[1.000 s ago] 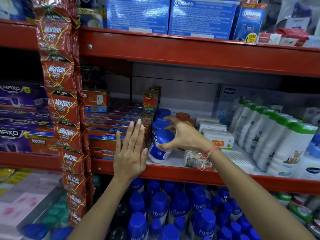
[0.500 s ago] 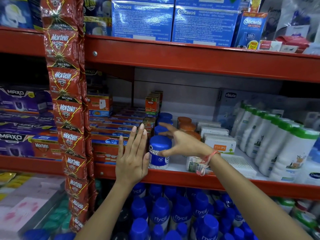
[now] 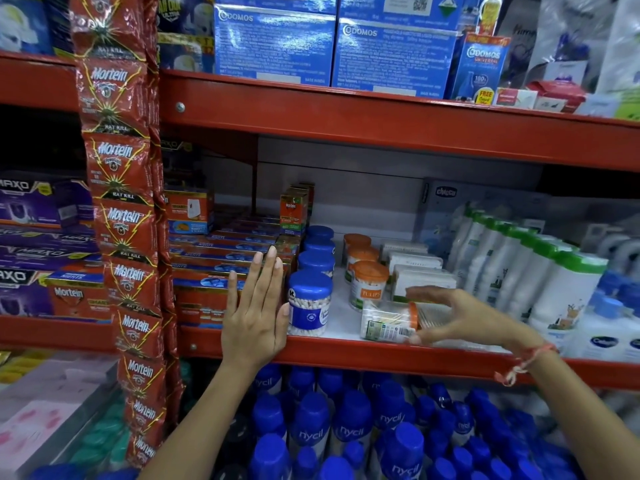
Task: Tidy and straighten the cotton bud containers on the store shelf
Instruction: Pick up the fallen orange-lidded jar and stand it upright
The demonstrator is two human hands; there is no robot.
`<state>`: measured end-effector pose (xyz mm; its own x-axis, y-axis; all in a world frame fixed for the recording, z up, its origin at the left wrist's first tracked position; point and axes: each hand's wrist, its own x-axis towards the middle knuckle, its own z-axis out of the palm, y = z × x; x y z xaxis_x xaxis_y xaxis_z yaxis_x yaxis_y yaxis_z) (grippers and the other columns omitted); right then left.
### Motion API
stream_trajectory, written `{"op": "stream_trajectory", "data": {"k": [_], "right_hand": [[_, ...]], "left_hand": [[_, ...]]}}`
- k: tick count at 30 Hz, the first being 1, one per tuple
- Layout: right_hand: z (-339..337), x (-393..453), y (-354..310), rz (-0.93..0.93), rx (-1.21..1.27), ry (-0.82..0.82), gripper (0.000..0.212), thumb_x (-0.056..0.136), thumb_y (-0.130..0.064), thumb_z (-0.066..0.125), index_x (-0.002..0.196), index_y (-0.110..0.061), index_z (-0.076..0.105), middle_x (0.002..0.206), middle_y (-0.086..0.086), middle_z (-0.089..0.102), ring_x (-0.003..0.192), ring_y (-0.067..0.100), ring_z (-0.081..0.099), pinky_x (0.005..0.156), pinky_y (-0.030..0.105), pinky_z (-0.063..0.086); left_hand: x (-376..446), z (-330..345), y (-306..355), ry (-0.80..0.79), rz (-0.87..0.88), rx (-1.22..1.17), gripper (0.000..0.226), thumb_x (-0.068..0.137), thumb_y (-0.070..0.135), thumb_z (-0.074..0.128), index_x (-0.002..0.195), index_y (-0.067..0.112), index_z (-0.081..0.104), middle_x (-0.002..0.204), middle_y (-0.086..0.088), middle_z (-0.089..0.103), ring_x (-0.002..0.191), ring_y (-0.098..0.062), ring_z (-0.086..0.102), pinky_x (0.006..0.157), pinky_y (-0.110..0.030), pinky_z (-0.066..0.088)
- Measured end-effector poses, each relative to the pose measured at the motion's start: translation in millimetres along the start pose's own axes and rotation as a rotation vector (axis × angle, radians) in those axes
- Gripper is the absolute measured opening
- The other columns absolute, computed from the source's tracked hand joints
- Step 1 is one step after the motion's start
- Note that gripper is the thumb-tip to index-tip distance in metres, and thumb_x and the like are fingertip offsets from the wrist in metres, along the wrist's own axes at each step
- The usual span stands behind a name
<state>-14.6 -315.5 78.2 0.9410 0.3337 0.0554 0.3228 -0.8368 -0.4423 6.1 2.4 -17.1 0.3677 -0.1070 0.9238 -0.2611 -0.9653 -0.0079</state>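
At the shelf [image 3: 346, 353] front edge, the left hand [image 3: 254, 317] lies flat and spread beside the upright blue-lidded cotton bud jar [image 3: 308, 303]; the right hand [image 3: 457, 315], fingers apart, curls around an orange-lidded jar [image 3: 388, 323] lying on its side

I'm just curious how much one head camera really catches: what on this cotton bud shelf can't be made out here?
- Right hand: motion-blurred in the head view, so whether it grips the toppled orange-lid jar is unclear.
- Blue-lid jars behind the front blue-lid jar: only lids show.
- White boxes: print too small to read.
- Left hand: covers the red cartons behind it.
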Motion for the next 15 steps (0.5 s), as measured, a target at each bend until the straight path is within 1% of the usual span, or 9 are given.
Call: {"op": "stream_trajectory", "data": {"k": [3,5,7,10,13,15], "right_hand": [[3,0,4,0.005,-0.043,0.008,0.093,0.057,-0.065,0.073,0.138,-0.031,0.042,0.146,-0.016,0.039,0.134,0.004,0.038,0.115,0.032,0.029],[3,1,4,0.011,-0.050,0.014,0.094,0.058,-0.065,0.073,0.140,-0.032,0.039,0.141,-0.017,0.045,0.131,0.005,0.041,0.114,0.033,0.031],[3,3,5,0.013,-0.049,0.009,0.096,0.057,-0.062,0.075,0.140,-0.031,0.037,0.133,-0.020,0.052,0.126,0.004,0.045,0.112,0.031,0.033],[-1,7,4,0.006,-0.015,0.028,0.094,0.054,-0.057,0.080,0.136,-0.032,0.041,0.124,-0.023,0.056,0.121,0.001,0.048,0.109,0.027,0.034],[-8,12,-3,-0.020,0.078,0.039,0.089,0.059,-0.040,0.085,0.135,-0.030,0.040,0.120,-0.019,0.059,0.119,0.000,0.051,0.111,0.029,0.033],[-12,18,-10,-0.050,0.123,0.032,0.086,0.063,-0.026,0.084,0.136,-0.029,0.039,0.119,-0.014,0.060,0.117,0.001,0.053,0.111,0.031,0.036]], "left_hand": [[0,-1,0,0.004,0.003,-0.006,0.056,0.100,0.034,0.018,0.149,0.007,0.018,0.160,-0.003,0.009,0.147,-0.021,0.014,0.122,-0.042,0.001],[0,-1,0,0.005,0.004,-0.008,0.056,0.099,0.033,0.019,0.149,0.007,0.019,0.160,-0.003,0.010,0.147,-0.021,0.015,0.122,-0.042,0.001],[0,0,0,0.002,0.004,-0.007,0.056,0.099,0.033,0.020,0.149,0.007,0.018,0.160,-0.003,0.010,0.147,-0.021,0.015,0.122,-0.042,0.002],[-1,0,0,0.000,0.001,-0.004,0.057,0.099,0.033,0.020,0.149,0.008,0.019,0.160,-0.002,0.010,0.147,-0.020,0.014,0.122,-0.043,0.003],[-1,0,0,-0.003,0.003,0.001,0.057,0.098,0.033,0.021,0.149,0.008,0.018,0.160,-0.002,0.009,0.147,-0.021,0.014,0.122,-0.043,0.003],[-1,0,0,-0.004,0.002,0.000,0.057,0.099,0.033,0.020,0.149,0.008,0.019,0.160,-0.002,0.009,0.147,-0.020,0.014,0.122,-0.042,0.002]]}}
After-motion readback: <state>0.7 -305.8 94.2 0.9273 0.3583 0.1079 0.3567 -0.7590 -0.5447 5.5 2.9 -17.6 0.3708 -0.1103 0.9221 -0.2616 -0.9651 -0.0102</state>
